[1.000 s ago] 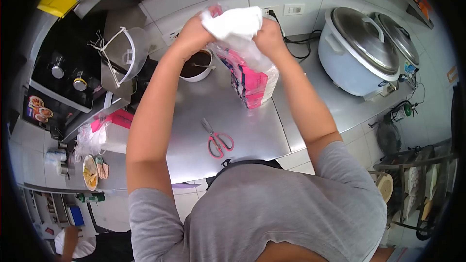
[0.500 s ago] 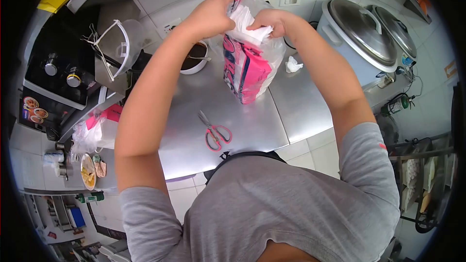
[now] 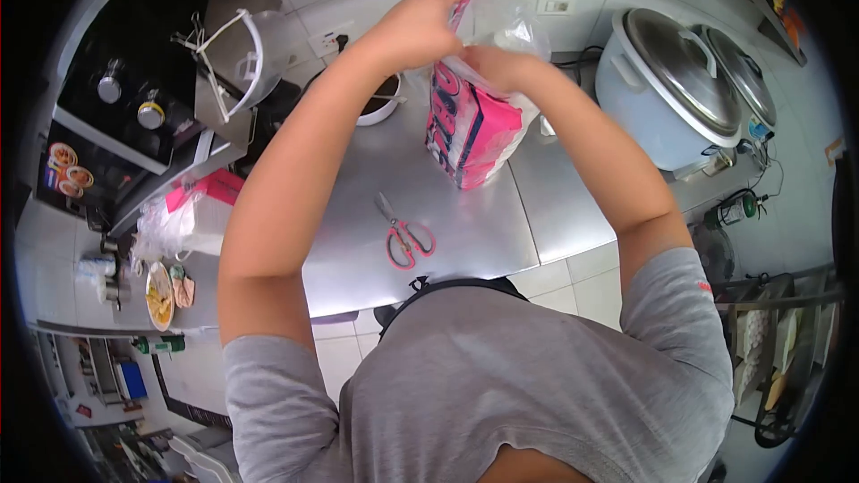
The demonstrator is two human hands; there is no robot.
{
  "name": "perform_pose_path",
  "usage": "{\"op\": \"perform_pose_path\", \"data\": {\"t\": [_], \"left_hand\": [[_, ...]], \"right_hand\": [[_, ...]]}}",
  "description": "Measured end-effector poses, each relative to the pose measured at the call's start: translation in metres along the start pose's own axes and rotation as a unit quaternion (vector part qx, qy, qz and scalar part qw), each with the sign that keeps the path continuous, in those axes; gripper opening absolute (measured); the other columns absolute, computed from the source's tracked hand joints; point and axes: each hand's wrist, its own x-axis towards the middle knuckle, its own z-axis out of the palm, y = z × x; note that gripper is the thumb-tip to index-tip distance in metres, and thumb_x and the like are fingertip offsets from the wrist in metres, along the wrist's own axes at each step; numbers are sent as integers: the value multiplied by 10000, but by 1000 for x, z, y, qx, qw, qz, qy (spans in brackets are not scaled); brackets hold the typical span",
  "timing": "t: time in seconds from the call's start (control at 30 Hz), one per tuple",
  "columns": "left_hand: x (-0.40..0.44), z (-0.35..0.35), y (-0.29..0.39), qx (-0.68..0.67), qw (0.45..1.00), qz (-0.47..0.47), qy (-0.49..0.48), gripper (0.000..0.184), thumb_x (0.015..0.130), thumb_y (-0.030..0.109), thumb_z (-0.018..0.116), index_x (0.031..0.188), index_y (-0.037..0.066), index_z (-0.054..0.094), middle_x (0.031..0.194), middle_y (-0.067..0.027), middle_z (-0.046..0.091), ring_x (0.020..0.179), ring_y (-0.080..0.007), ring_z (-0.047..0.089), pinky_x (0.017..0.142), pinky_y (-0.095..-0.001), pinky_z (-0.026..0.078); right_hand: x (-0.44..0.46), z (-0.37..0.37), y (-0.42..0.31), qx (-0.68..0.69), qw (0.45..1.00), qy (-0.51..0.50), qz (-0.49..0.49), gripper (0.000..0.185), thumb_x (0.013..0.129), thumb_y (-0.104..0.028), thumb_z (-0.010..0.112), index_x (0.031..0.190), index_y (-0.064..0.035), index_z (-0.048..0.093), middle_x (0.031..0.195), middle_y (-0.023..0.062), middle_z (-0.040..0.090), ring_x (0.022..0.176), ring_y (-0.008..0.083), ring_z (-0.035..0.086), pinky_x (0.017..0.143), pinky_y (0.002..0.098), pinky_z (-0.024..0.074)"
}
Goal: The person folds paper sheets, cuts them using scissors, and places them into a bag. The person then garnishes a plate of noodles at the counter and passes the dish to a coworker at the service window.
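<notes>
A pink and white plastic package (image 3: 474,130) stands upright on the steel counter (image 3: 358,188), its clear top open. My left hand (image 3: 420,29) grips the left edge of the plastic opening. At the opening's right side, my right hand (image 3: 497,67) reaches into the package, its fingers hidden by the plastic. Nearer my body lie scissors (image 3: 407,237) with pink handles, blades pointing away. Partly behind my left forearm is a white bowl (image 3: 380,109) of dark liquid with a utensil in it. A bit of white tissue (image 3: 547,127) shows beside my right forearm.
Two large cookers with metal lids (image 3: 680,72) stand at the right. On the left are a black appliance (image 3: 125,80), a clear container (image 3: 242,63), another pink package (image 3: 206,206) and a plate of food (image 3: 160,295). Shelving (image 3: 769,340) stands at the lower right.
White tissue held above the package a second ago is out of sight. My right hand has moved down into the opening. A crumpled white piece appeared on the counter at the right.
</notes>
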Motion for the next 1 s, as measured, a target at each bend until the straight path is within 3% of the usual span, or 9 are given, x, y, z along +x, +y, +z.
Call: {"op": "perform_pose_path", "data": {"t": [0.07, 0.2, 0.4, 0.43, 0.53, 0.67, 0.77, 0.87, 1.0], "left_hand": [[-10, -11, 28, -84, 983, -138, -85, 755, 640, -10, 584, 1376, 68, 431, 1337, -148, 503, 1110, -260, 565, 894, -312, 472], [-26, 27, -5, 35, 999, 21, -18, 758, 640, 4, 599, 1375, 69, 426, 1382, -179, 451, 1257, -324, 454, 1016, -336, 392], [-36, 4, -1, -57, 997, 14, 51, 731, 628, 32, 620, 1342, 46, 462, 1301, -201, 523, 1208, -336, 500, 1014, -357, 405], [-34, 2, 5, -103, 994, -12, 37, 726, 625, 40, 621, 1334, 37, 468, 1278, -205, 541, 1195, -340, 512, 1012, -361, 409], [-25, 22, -10, -60, 989, 49, 128, 721, 596, 73, 622, 1300, -13, 490, 1288, -233, 522, 1186, -355, 515, 1019, -372, 402], [-55, 6, -9, -109, 988, 3, 108, 615, 638, 82, 630, 1248, 44, 564, 1400, -227, 403, 1147, -332, 543, 976, -364, 434], [-118, -10, 18, -162, 982, 16, 99, 495, 702, 107, 645, 1196, 89, 613, 1456, -220, 321, 1123, -321, 554, 928, -359, 462], [-212, -18, 27, -178, 972, 86, 128, 370, 811, 113, 602, 1181, 114, 608, 1374, -202, 418, 1110, -329, 557, 891, -382, 480], [-374, -52, 16, -241, 961, -132, -29, 366, 860, 87, 581, 1225, 122, 579, 1222, -153, 562, 1008, -283, 607, 861, -359, 498]], "right_hand": [[-4, 50, 1, -26, 996, 85, -12, 434, 901, -192, 465, 1314, -57, 466, 1281, 217, 506, 1096, 311, 585, 898, 419, 465], [22, 135, 15, -133, 963, 225, -62, 473, 894, -178, 463, 1336, -21, 397, 1357, 238, 416, 1104, 336, 569, 874, 432, 477], [-27, 41, -38, 141, 982, 120, -42, 421, 895, -176, 439, 1267, 20, 448, 1255, 254, 521, 1147, 401, 513, 967, 433, 421], [0, 97, -4, 432, 885, 172, -41, 481, 994, -272, 287, 1373, 2, 399, 1377, 163, 462, 1310, 273, 379, 1093, 371, 263], [32, 147, 60, 749, 663, -7, 7, 481, 996, -289, 350, 1402, -31, 365, 1380, 87, 417, 1248, 210, 403, 1078, 335, 299], [11, 127, 61, 741, 663, -8, -108, 361, 971, -287, 453, 1234, -48, 516, 1126, 62, 560, 1029, 211, 511, 872, 352, 423], [2, 98, 9, 600, 754, 261, 52, 462, 950, -283, 509, 1323, -10, 483, 1194, 110, 587, 1129, 194, 532, 934, 316, 427], [-43, 4, 19, 192, 945, 258, 52, 423, 924, -249, 564, 1260, 6, 546, 1143, 109, 634, 1086, 212, 574, 948, 311, 423], [-119, -33, -157, 243, 749, 616, -19, 328, 929, -188, 545, 1153, 47, 589, 1066, 194, 645, 951, 260, 625, 880, 320, 471]]}}
